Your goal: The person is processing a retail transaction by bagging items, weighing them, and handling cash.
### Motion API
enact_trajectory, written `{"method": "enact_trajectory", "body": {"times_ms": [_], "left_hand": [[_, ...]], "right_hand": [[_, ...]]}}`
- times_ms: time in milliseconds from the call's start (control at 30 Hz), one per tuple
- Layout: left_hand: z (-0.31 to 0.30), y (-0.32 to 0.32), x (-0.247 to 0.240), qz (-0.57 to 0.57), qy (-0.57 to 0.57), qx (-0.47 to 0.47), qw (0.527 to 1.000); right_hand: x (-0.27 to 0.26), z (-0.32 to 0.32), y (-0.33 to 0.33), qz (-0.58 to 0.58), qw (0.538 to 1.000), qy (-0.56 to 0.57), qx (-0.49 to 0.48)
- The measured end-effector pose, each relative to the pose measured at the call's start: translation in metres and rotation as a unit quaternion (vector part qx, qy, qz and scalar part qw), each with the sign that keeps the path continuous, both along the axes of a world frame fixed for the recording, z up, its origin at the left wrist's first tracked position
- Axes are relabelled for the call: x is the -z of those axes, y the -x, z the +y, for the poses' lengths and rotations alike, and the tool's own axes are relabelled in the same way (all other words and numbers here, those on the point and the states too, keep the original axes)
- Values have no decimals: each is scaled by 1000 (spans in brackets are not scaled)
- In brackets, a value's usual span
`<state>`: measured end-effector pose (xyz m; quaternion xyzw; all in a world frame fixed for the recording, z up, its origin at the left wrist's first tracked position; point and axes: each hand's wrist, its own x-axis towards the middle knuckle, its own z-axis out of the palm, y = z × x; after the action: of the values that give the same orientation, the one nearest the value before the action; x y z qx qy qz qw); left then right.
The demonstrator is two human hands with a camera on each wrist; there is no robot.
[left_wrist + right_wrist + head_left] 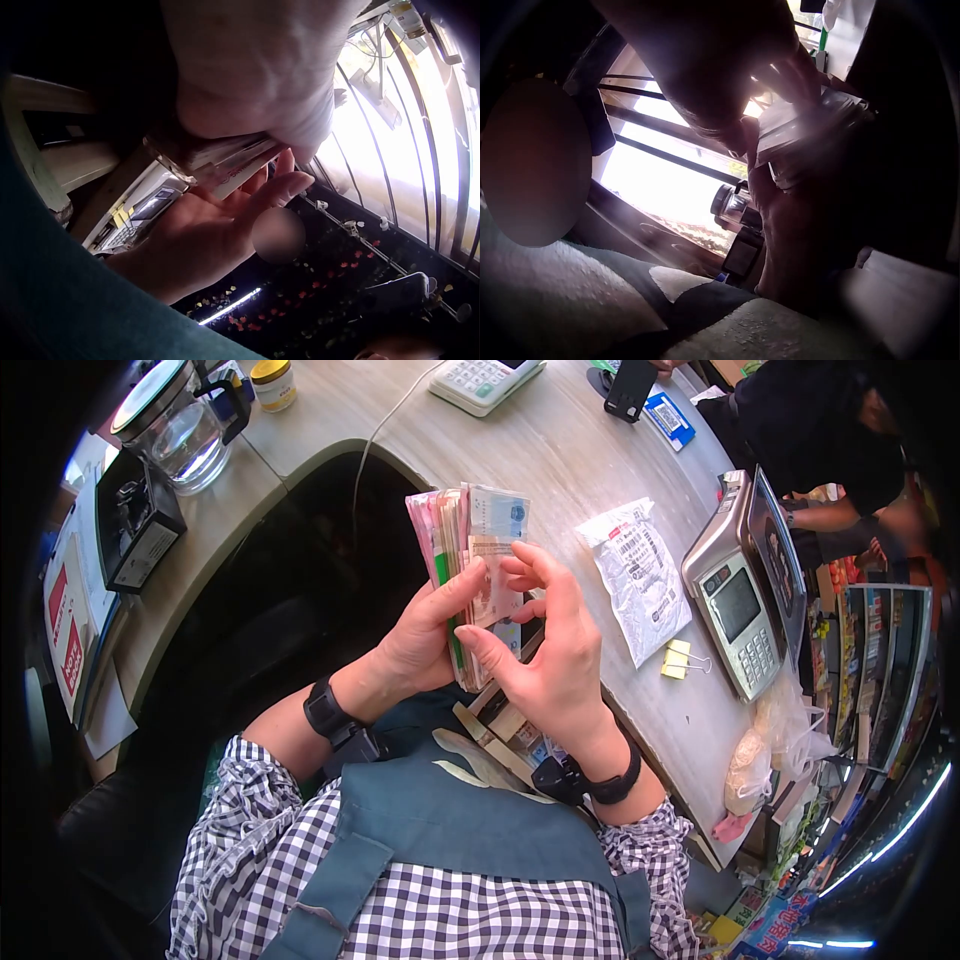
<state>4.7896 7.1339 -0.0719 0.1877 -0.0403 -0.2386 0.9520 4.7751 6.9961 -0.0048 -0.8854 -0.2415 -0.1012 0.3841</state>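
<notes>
My left hand (425, 635) grips a thick stack of banknotes (450, 550), its thumb lying across the front. Pinkish, green and blue notes show fanned at the top. A brownish banknote (490, 575) stands out at the front of the stack. My right hand (555, 650) is beside it with loosely bent fingers, the fingertips right at the note's edge and the thumb apart, near the lower stack. From the left wrist, the note's edge (244, 178) shows close to the right hand (217, 225). The right wrist view shows the stack (802, 127) dark and blurred.
Below the hands is an open drawer (490, 735) with notes inside. On the counter lie a white plastic packet (640, 580), a yellow binder clip (675, 659) and a silver electronic device (740, 600). A glass jug (180, 435) stands at left. A person in black (820, 430) is across the counter.
</notes>
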Motion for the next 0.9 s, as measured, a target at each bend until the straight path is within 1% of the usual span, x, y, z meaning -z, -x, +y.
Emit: {"method": "enact_trajectory", "body": {"times_ms": [67,133,300,367,433,500,567,600,667,700,800,867,900], "left_hand": [[-2,-1,5,6,17,2,1000],[-3,-1,8,-72,3,9,997],[0,0,9,-68,2,19,997],[0,0,9,-66,7,18,998],[-2,-1,8,-35,38,10,999],[-1,-1,5,-38,58,20,997],[0,-2,6,-43,79,32,995],[2,-2,9,-42,60,35,997],[1,-2,9,-41,40,39,998],[1,-4,6,-46,26,24,998],[1,-5,9,-42,6,5,999],[4,-4,9,-32,1,2,999],[5,-3,7,-12,37,3,999]], "right_hand": [[3,0,-3,20,999,-35,12],[1,2,-3,33,998,-47,21],[2,1,-6,64,996,-60,32],[4,0,-7,113,987,-113,27],[6,-4,-9,120,985,-125,15],[5,-3,-9,127,983,-136,4],[2,3,-6,159,951,-261,34],[2,2,-6,159,952,-261,34],[4,-4,-5,56,993,-107,8],[5,-5,-12,-62,998,5,-17],[-8,6,-9,-57,998,17,-7],[-5,4,-11,-60,998,12,1],[-6,3,-12,-20,1000,-14,18]]}}
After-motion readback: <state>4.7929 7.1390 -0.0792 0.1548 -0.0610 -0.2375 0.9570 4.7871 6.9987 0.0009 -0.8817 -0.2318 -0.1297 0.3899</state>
